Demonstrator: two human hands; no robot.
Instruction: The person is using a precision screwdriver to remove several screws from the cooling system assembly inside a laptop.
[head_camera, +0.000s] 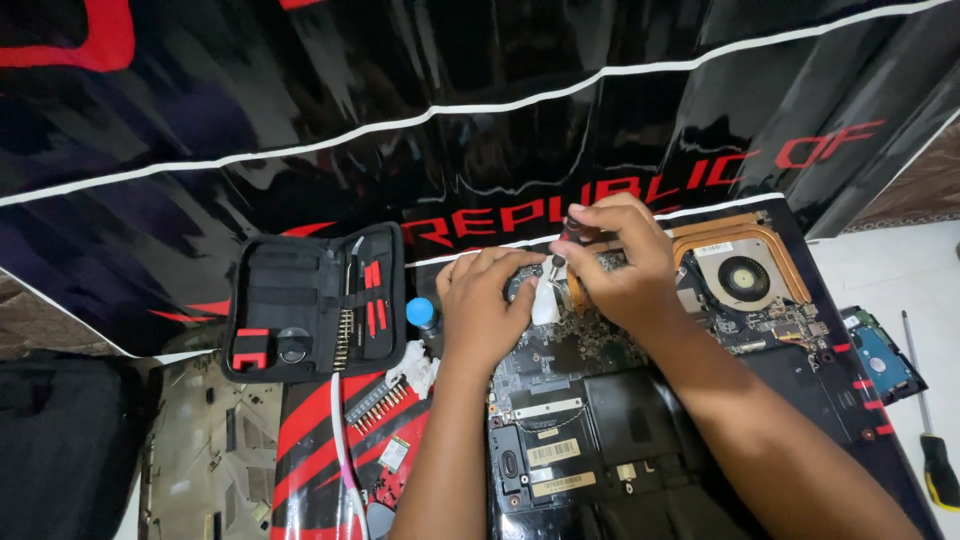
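Opened laptop (600, 420) lies centre-right on the surface, near edge cut off by the frame. Its bottom cover is off: dark battery with white labels near, green-black board in the middle, round fan (743, 278) with copper pipes far right.

Both forearms cross over it and hide much of the board. Left hand (482, 310) rests on the board, fingers curled; what its grip holds is hidden. Right hand (620, 270) pinches a small dark screwdriver (572, 232) upright, tip down at the board beside a white cloth (545, 305). The tip and the screw are too small to make out.

Left: open black tool case (315, 305) with red tools, and a blue-capped bottle (422, 315) half hidden by the left wrist. Right edge: hard drive (880, 360) and a yellow-handled screwdriver (935, 460), partly cut off.
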